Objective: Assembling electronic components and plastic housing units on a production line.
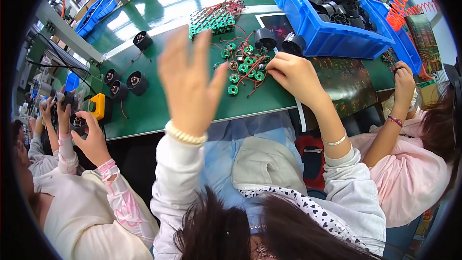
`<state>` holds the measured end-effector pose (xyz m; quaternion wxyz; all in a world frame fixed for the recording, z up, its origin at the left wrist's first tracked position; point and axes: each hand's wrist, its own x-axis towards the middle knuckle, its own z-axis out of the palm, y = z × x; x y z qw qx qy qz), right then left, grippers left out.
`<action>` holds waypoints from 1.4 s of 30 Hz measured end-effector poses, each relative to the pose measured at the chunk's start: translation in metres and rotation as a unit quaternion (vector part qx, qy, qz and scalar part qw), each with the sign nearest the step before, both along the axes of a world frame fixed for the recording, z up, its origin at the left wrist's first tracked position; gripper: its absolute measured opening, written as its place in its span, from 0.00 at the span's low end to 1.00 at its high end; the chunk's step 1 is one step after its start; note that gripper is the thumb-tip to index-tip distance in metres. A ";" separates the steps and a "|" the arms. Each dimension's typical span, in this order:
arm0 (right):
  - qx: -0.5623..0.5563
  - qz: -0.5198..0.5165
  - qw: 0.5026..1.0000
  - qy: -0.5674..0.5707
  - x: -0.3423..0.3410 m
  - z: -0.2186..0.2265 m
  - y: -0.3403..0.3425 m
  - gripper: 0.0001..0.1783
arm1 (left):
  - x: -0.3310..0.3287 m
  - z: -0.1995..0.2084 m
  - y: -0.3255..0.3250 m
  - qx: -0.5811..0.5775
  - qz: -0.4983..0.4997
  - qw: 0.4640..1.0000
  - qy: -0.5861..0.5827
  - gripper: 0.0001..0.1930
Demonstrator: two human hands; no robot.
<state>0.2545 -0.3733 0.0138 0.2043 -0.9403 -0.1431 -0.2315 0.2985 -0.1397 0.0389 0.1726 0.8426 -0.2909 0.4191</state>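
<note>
My left hand (189, 84) is raised over the green bench, blurred by motion, its fingers spread and nothing seen in them. Fingers pinched together, my right hand (297, 78) is at the right side of a loose pile of small round green circuit boards (248, 61) with red wires. Whatever it pinches, if anything, is too small to make out. Just beyond that hand are a black cylindrical housing (265, 39) and another black housing (293, 44). Behind my left hand lies a block of green boards in rows (211, 23), their red wires trailing right.
A blue bin (337, 43) heaped with black housings stands at the back right, beside a dark printed sheet (344, 84). Several housings with wires, one a black housing (137, 83), sit at left near a yellow switch box (96, 106). Co-workers' hands are on both sides.
</note>
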 end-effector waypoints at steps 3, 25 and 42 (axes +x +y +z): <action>0.044 0.018 0.999 -0.006 0.003 0.002 0.003 0.04 | 0.024 0.022 -0.056 0.015 -0.138 0.990 0.018 0.20; 0.442 0.078 0.878 -0.168 -0.099 0.021 0.070 0.13 | -0.075 0.013 -0.001 -0.541 -0.381 0.497 0.562 0.27; 0.392 0.077 0.913 -0.077 -0.106 0.012 0.097 0.12 | -0.094 -0.033 0.018 -0.386 -0.399 0.751 0.358 0.37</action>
